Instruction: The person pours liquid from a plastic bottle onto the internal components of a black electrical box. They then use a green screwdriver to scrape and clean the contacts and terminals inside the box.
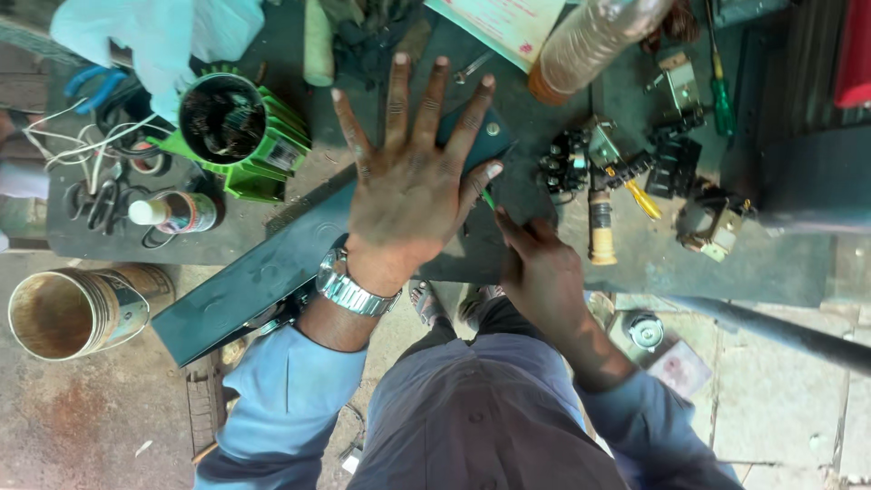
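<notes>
My left hand [413,181] lies flat with fingers spread on a long dark metal blade [272,263] that rests diagonally across the workbench. A metal wristwatch [349,286] sits on that wrist. My right hand [540,268] is closed around a thin green-tipped tool [488,198] whose tip touches the blade just right of my left thumb. Most of the tool is hidden inside the fist.
A green motor housing [240,132] with windings stands at the left, a small bottle [177,213] and scissors [102,201] beside it. Black electrical parts [626,168], a yellow-handled tool [642,198] and a plastic bottle [590,41] lie on the right. A rusty can [68,313] sits on the floor.
</notes>
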A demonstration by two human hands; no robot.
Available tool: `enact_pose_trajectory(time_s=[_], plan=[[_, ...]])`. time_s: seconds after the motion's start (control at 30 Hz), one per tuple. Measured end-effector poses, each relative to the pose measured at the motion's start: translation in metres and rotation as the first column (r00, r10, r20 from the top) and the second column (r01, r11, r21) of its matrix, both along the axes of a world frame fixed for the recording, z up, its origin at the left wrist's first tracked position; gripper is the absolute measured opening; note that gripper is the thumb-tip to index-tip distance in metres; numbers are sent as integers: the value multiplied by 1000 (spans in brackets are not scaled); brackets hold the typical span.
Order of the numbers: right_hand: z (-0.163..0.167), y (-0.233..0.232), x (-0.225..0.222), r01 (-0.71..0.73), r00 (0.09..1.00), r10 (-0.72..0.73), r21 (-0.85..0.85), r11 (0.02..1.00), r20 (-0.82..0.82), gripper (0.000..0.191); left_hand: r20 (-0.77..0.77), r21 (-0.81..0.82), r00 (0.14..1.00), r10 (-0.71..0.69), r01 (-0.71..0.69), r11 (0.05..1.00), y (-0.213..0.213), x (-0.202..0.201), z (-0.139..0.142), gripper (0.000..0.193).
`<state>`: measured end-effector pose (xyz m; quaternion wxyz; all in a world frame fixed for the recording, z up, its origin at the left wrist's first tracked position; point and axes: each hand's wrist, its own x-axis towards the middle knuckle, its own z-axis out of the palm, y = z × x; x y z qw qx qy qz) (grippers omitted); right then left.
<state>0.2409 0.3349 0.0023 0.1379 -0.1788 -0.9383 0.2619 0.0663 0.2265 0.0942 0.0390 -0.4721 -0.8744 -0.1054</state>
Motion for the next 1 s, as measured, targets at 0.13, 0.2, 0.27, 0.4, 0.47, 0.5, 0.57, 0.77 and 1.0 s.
enact_pose_trajectory(time_s=[0.13, 0.2, 0.27, 0.4, 0.47, 0.5, 0.57, 0.77, 1.0], plan=[[2, -2, -1, -13, 997, 12, 14, 1000, 77, 53, -8, -13, 1000, -2, 2, 1000, -3, 2, 0, 66], [5, 0, -2, -28, 988, 25, 14, 1000, 153, 58, -7, -19, 1000, 9, -10, 1000, -2, 2, -1, 68], [8, 4, -3, -44, 972, 38, 22, 999, 230, 58, -7, -45, 999, 44, -45, 998, 0, 3, -1, 71], [7, 11, -4, -77, 974, 69, 30, 997, 214, 70, 27, -37, 987, 160, -159, 987, 2, 2, 1, 93], [3, 13, -3, -58, 980, 66, -51, 997, 190, 75, 32, -13, 971, 235, -235, 972, 1, -3, 3, 103], [1, 13, -1, -86, 991, 84, 22, 996, 100, 74, 31, -30, 969, 244, -243, 970, 2, -1, 2, 103], [-6, 13, 2, -117, 985, 137, 178, 977, -105, 72, 4, -51, 965, 262, -261, 964, 3, 0, 1, 104], [-25, 10, 7, -80, 993, 98, -221, 972, 72, 79, 9, -52, 969, 246, -246, 968, 3, 3, 0, 98], [-28, -3, 4, -41, 981, 60, -105, 994, 187, 89, -26, -5, 968, 250, -250, 968, 4, 1, -11, 100]])
